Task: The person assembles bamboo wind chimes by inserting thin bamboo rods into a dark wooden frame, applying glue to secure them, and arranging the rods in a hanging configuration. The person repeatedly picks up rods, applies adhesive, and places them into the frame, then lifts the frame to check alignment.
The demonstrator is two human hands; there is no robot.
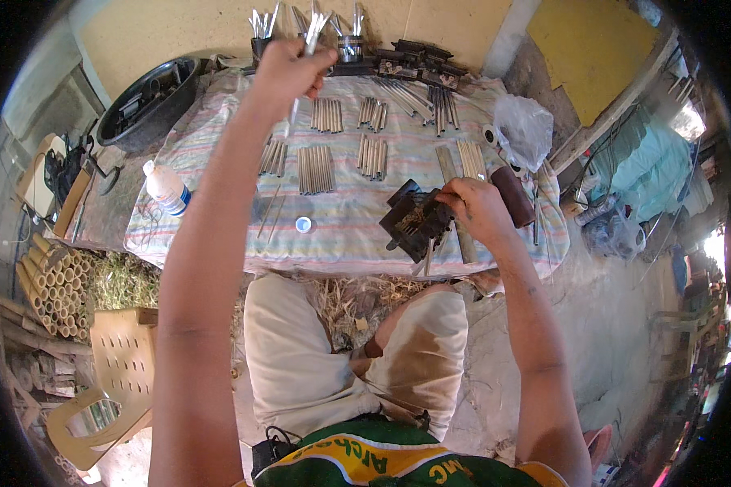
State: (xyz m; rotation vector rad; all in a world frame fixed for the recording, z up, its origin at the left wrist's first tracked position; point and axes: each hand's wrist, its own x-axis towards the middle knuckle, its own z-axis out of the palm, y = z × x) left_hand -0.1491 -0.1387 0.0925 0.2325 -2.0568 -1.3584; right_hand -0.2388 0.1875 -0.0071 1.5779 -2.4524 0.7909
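My left hand (pixel 288 75) reaches to the far side of the cloth-covered table, its fingers closed round a slim silvery-white tube (pixel 310 36). Just beyond it stand dark cups (pixel 350 49) filled with similar pale sticks. At the near right, my right hand (pixel 475 204) grips the edge of a black box-like holder (pixel 410 223), which sits tilted, with thin rods poking out below it. Bundles of metal tubes (pixel 315 170) lie in rows across the middle of the cloth. Thinner dark rods (pixel 443 109) lie farther back.
A white bottle (pixel 166 188) and a small blue-topped container (pixel 303 225) stand on the table. A black basin (pixel 154 101) is at the back left. A plastic bag (pixel 524 130) and brown cylinder (pixel 513 197) lie right. A chair (pixel 122 341) and cut bamboo (pixel 61 284) sit lower left.
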